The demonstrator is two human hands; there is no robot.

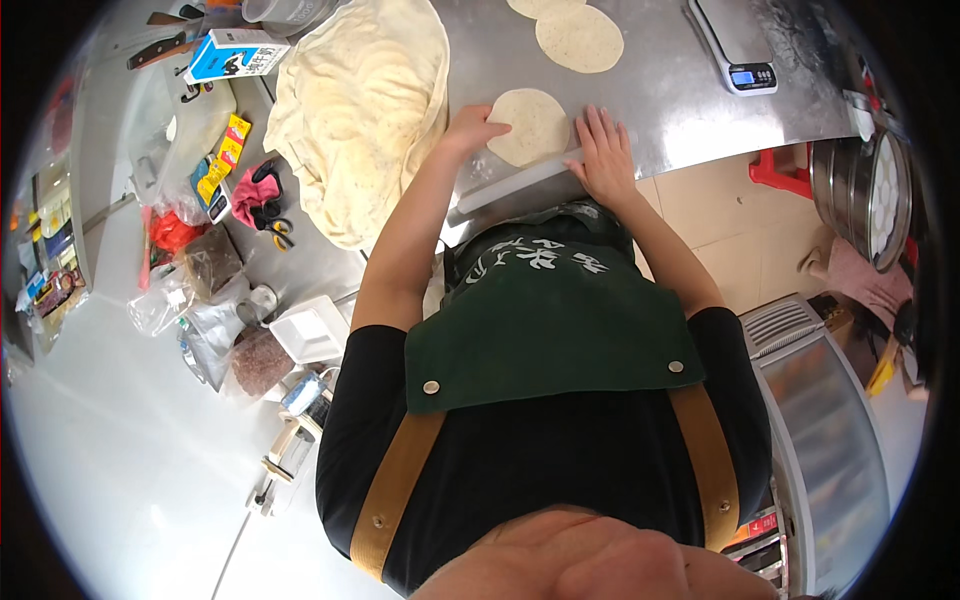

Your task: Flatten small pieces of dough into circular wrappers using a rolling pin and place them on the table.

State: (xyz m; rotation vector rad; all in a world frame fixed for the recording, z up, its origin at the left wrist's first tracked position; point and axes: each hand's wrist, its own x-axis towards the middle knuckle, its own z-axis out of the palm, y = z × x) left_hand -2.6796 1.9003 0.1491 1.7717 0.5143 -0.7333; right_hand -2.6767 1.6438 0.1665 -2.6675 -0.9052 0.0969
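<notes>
On the steel table [680, 100] in front of me lies a thin round of dough [530, 127]. My left hand [473, 130] is at its left edge, thumb stretched out onto the rim and apart from the fingers, which show only in part. To the right of the round, my right hand [605, 155] lies flat, fingers stretched out, holding nothing. A long pale bar [515, 187] runs along the table's front edge, just nearer than the round; its kind is unclear. Farther back is another flat dough round [580, 38], partly overlapping one cut off by the view's rim.
A large mass of dough [360, 110] or dough-coloured cloth spreads left of my left arm. Beyond it are a blue-and-white carton [235, 57], scissors [280, 235] and knives [160, 50]. A digital scale [740, 50] stands at the back right. Metal steamers [865, 195] rest on a red stool [780, 172].
</notes>
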